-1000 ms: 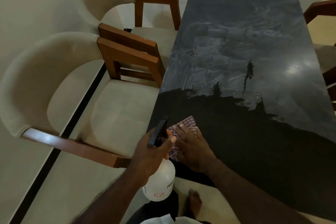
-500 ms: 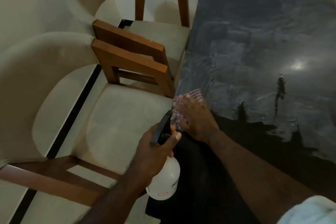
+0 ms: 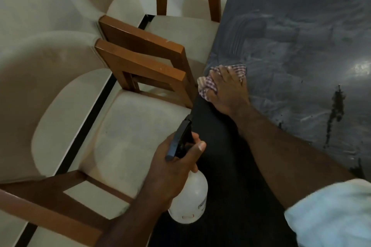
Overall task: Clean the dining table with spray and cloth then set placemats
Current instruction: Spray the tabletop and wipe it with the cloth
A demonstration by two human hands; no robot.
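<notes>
Across the right half of the view, the dark dining table (image 3: 301, 26) shows pale wet streaks on its far surface; its near part is uniformly dark. Beside its left edge stand the near chair (image 3: 124, 126) and the far chair (image 3: 180, 30), both cushioned with wooden frames. The left hand (image 3: 170, 170) has its fingers curled round the neck of the white spray bottle (image 3: 190, 200), held just off the table edge. The right hand (image 3: 226, 90) lies flat with fingers extended, pressing the checked cloth (image 3: 206, 84) onto the table's left edge.

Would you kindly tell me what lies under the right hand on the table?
A checked cloth, pressed flat on the dark table by the right hand; its middle is hidden.
</notes>
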